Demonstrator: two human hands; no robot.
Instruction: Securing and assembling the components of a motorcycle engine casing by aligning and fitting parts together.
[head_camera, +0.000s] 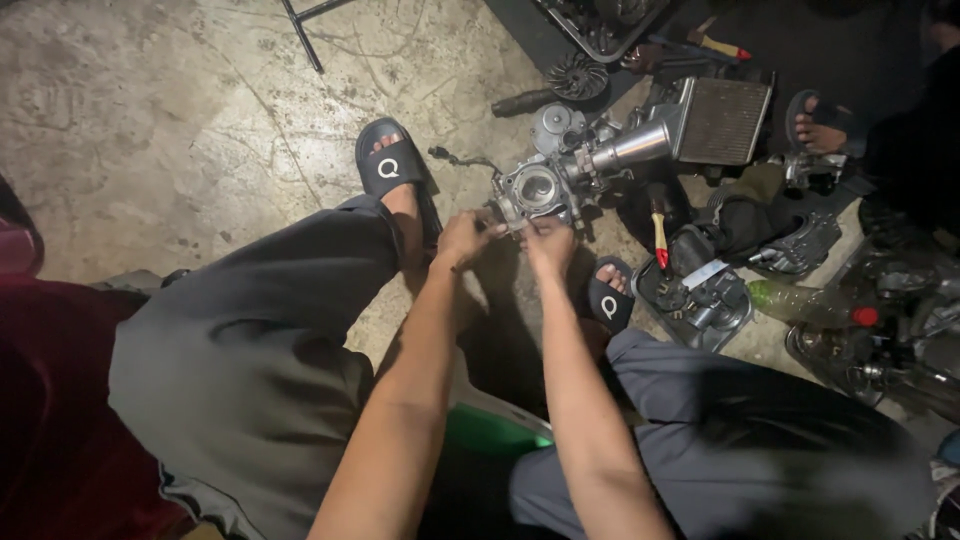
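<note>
A grey metal carburettor body (537, 188) with a round bore sits on the concrete floor between my feet. My left hand (463, 236) grips its left side, fingers curled on the casting. My right hand (549, 243) holds its lower front edge. A thin wire with a small connector (455, 157) trails off to the left of the part. A shiny metal funnel (630, 148) points out from its right side.
My feet wear black slides (390, 165), (609, 302). A finned radiator block (722, 120), a yellow-handled screwdriver (660, 238), a tray of parts (700, 305) and a green bottle (805, 303) crowd the right. Another person's foot (820, 125) rests at upper right.
</note>
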